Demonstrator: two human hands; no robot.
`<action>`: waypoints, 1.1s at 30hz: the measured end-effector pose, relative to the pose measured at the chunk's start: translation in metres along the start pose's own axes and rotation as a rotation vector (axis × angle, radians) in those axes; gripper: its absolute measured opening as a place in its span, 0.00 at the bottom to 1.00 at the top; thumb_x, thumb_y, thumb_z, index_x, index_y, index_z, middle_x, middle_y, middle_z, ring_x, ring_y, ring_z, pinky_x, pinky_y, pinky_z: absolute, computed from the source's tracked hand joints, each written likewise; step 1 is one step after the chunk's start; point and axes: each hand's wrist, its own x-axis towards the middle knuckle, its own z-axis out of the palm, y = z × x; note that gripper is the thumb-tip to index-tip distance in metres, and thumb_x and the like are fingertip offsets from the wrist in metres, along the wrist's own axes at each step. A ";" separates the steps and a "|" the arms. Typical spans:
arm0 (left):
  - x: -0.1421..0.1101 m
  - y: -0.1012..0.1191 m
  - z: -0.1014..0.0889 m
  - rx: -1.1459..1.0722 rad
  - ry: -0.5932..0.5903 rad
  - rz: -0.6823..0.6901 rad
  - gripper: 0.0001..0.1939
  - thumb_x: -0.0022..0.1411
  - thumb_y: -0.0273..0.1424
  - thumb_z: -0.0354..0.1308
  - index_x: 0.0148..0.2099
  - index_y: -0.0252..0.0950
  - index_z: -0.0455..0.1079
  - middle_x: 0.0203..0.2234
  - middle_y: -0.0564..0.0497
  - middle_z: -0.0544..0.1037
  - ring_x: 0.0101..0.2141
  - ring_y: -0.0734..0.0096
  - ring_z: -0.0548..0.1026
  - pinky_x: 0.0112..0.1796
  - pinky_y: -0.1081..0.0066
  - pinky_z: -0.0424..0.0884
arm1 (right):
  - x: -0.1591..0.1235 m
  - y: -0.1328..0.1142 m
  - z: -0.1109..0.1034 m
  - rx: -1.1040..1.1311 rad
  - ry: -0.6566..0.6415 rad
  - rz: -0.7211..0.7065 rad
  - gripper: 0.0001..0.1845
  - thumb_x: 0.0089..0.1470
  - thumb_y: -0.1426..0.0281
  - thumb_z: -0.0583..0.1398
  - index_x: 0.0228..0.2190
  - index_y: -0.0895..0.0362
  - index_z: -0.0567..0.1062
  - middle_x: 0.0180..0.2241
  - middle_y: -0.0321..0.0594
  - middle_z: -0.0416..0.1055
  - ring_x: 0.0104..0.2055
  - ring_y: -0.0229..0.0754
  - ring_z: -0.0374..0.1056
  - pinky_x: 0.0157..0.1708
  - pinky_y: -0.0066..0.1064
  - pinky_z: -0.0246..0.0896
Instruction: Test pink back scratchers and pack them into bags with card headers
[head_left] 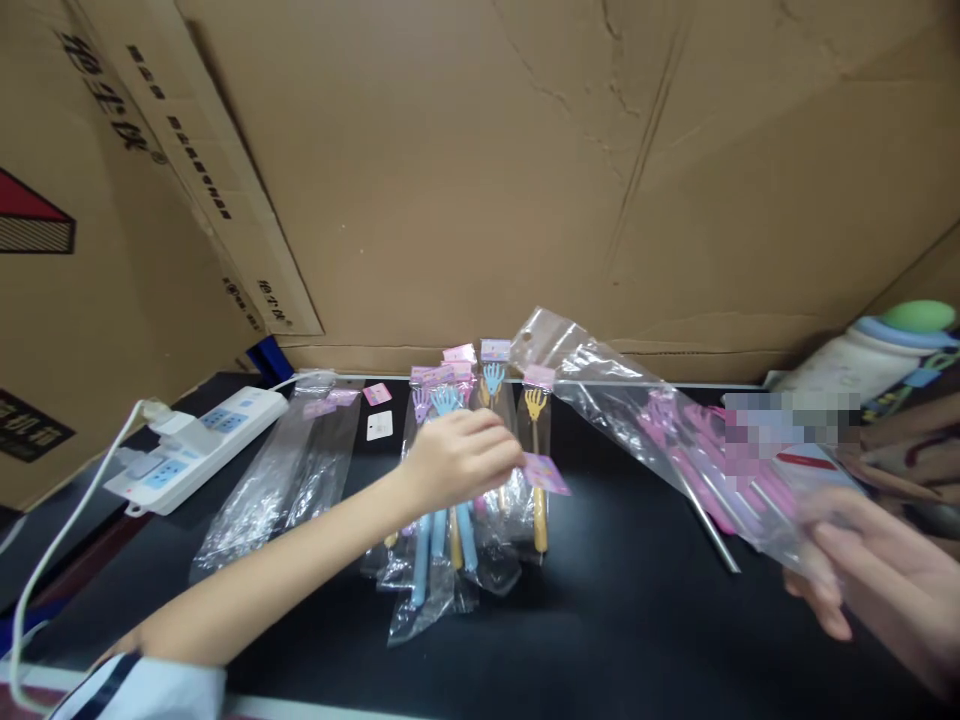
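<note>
My left hand [469, 455] is closed on a small pink-purple card [547, 474], above a group of back scratchers [446, 402] in clear sleeves with printed cards. Beside them lies a bagged yellow back scratcher [535, 405]. At the right, my right hand [877, 580], blurred, grips the lower end of a long clear plastic bag [592, 362]. The bag slants up and left across pink back scratchers [701, 440]; I cannot tell whether any are inside it. A bare metal rod [716, 540] sticks out below them.
Clear plastic bags [289, 475] lie at left, near a pink card [378, 394] and a white card [379, 426]. A white power strip [214, 440] with a cable borders them. Cardboard walls [525, 200] stand behind; a bottle [832, 365] is at right.
</note>
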 end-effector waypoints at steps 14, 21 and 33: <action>-0.025 0.032 -0.012 -0.154 0.082 -0.003 0.02 0.59 0.31 0.58 0.32 0.42 0.70 0.47 0.57 0.75 0.51 0.69 0.68 0.57 0.62 0.53 | -0.005 -0.034 0.096 0.222 -0.690 0.029 0.21 0.53 0.56 0.57 0.40 0.53 0.54 0.29 0.34 0.71 0.20 0.35 0.68 0.23 0.28 0.63; -0.075 0.014 -0.047 -0.001 0.075 0.088 0.02 0.59 0.29 0.59 0.33 0.42 0.70 0.45 0.55 0.77 0.50 0.70 0.70 0.58 0.62 0.56 | -0.001 -0.076 0.204 0.390 -0.943 -0.086 0.22 0.52 0.59 0.60 0.42 0.53 0.57 0.29 0.31 0.69 0.28 0.35 0.71 0.34 0.34 0.69; -0.203 -0.039 -0.111 -0.016 0.446 -0.661 0.06 0.58 0.26 0.56 0.38 0.41 0.65 0.43 0.53 0.74 0.44 0.62 0.73 0.45 0.55 0.70 | -0.038 -0.092 0.348 0.503 -1.112 0.224 0.36 0.45 0.59 0.65 0.50 0.54 0.53 0.54 0.48 0.63 0.44 0.41 0.71 0.49 0.40 0.64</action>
